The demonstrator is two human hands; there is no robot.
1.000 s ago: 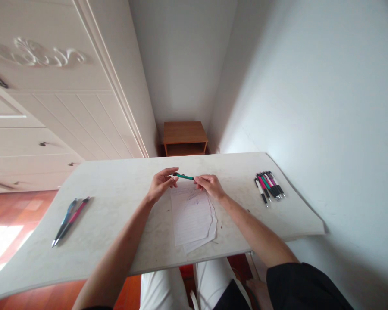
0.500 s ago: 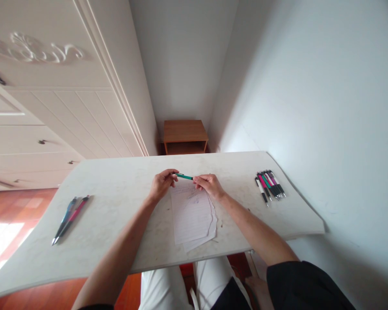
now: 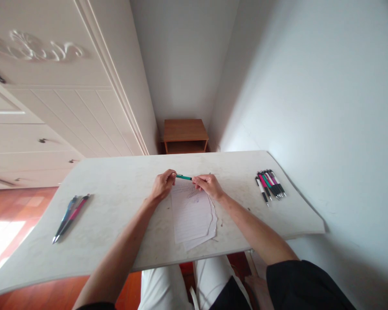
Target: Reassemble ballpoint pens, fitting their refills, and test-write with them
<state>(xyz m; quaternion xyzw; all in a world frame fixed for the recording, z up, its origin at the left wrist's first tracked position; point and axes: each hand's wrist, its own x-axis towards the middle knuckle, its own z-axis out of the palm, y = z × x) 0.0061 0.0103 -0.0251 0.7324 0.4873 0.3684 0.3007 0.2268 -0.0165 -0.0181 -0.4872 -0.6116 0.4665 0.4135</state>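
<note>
A green pen [image 3: 184,177] with dark ends is held level between my two hands, above the top edge of some lined paper. My left hand [image 3: 163,184] is closed on the pen's left end, where the clip shows. Fingers of my right hand [image 3: 210,186] pinch its other end; both tips are hidden in the fingers. Below lie a few sheets of torn-edged lined paper [image 3: 190,219] with scribbles near the top.
On the white table [image 3: 123,185], a blue pen [image 3: 65,218] and a pink pen [image 3: 73,216] lie at the left. A row of several pens [image 3: 270,185] lies at the right, near the wall [image 3: 336,129]. A wooden stand [image 3: 185,130] is behind the table.
My left hand's fingers have closed in more tightly at the pen's clip end. The pen and my right hand have shifted very slightly left; the pens on the table stay put.
</note>
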